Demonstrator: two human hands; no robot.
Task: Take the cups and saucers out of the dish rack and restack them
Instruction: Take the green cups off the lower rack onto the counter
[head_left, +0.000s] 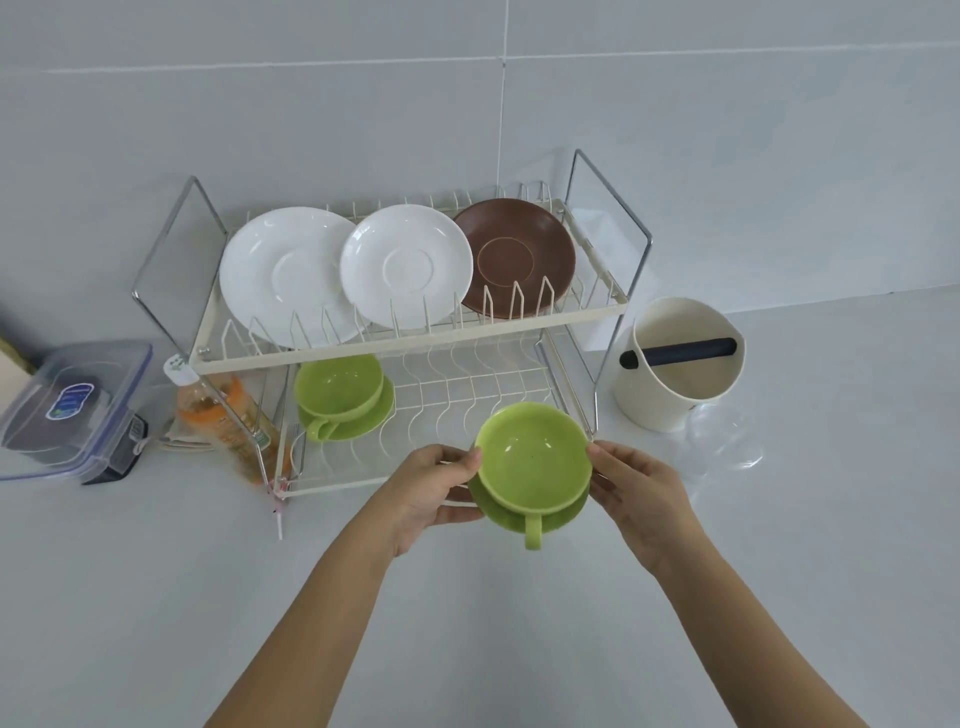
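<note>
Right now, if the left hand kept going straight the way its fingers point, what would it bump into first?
The left hand points right, and its fingers already touch the green cup and green saucer it holds. Beyond those, probably the right hand on the other side.
</note>
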